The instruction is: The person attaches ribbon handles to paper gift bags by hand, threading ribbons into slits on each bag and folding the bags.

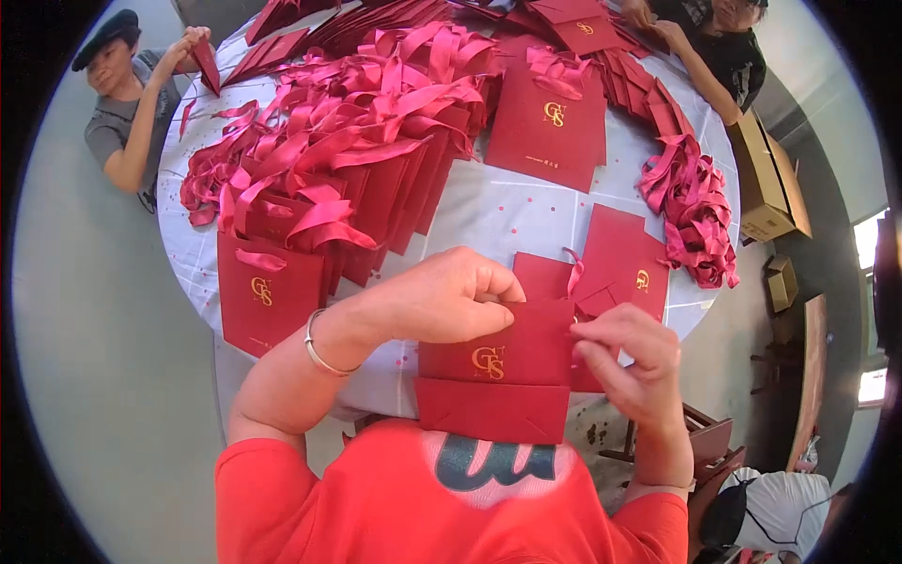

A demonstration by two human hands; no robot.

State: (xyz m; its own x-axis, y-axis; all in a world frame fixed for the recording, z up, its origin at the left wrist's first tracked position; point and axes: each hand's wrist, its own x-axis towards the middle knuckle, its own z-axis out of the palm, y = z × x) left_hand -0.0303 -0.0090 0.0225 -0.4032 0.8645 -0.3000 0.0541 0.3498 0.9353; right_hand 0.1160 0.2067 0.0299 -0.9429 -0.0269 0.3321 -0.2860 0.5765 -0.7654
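A dark red paper gift bag (pixel 451 355) with gold lettering lies flat before me at the table's near edge, its folded bottom toward my body. My left hand (pixel 456 299), a silver bangle at its wrist, is closed with thumb and finger at the bag's top edge. At the bag's upper right edge, the thumb and fingers of my right hand (pixel 639 362) are drawn together around something too small to name. Just beyond are more flat red bags (pixel 611 249), and a short pink ribbon (pixel 574 273) stands up from one of them.
Rows of standing bags with pink ribbon handles (pixel 376 141) fill the table's left. A heap of loose pink ribbons (pixel 695 211) lies at the right rim. Stacked flat bags (pixel 648 89) line the far side. Two people work across the white-covered table (pixel 526 211); a cardboard box (pixel 761 179) stands right.
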